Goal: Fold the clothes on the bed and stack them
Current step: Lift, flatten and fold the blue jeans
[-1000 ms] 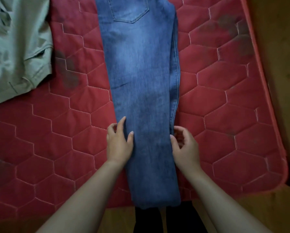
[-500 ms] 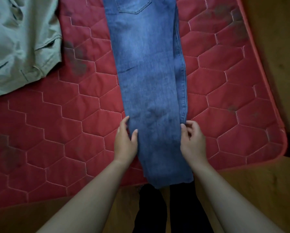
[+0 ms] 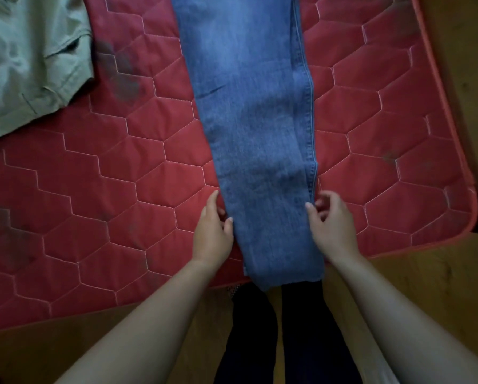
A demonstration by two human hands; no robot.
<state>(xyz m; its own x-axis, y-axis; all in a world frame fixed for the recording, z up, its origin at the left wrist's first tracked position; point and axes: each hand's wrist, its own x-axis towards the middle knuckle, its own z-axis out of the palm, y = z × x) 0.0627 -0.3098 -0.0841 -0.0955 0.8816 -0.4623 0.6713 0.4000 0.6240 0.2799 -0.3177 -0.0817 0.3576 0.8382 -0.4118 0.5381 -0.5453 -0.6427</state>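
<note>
So the bed is basically a bare red quilted mattress (image 3: pixel 93 189), hexagon stitching all over in pale thread, with a raised piped edge running round the rounded corner on the right. It's got a few dark grubby smudges (image 3: pixel 124 76), the biggest up near the top left, and fainter ones toward the left edge. Past the mattress there's a brownish wooden floor (image 3: pixel 454 286) along the right side and the near side. Pretty dim room, warm light. At the bottom of the shot you can see the person's own legs in dark trousers (image 3: pixel 254 342), standing right up against the near edge of the bed.

Top left corner has a pale grey-green garment (image 3: pixel 24 65) lying rumpled on the mattress, well apart from the jeans.

The jeans (image 3: pixel 254 120) are mid-blue, faded lighter down the middle, folded lengthwise so one leg lies on top of the other. They run as one long strip from the top of the frame straight down toward the person, and the hem (image 3: pixel 285 275) hangs just over the near edge of the mattress. The stitched side seam (image 3: pixel 311 106) runs down the right edge, and there's a small dark mark on the left side higher up.

Left hand (image 3: pixel 213 234) sits on the mattress right at the left edge of the strip, index finger stretched out, fingers relaxed, thumb tip touching the denim. Right hand (image 3: pixel 333 228) is at the right edge, fingers curled in, thumb at the seam; honestly can't tell if it's actually pinching the fabric.
</note>
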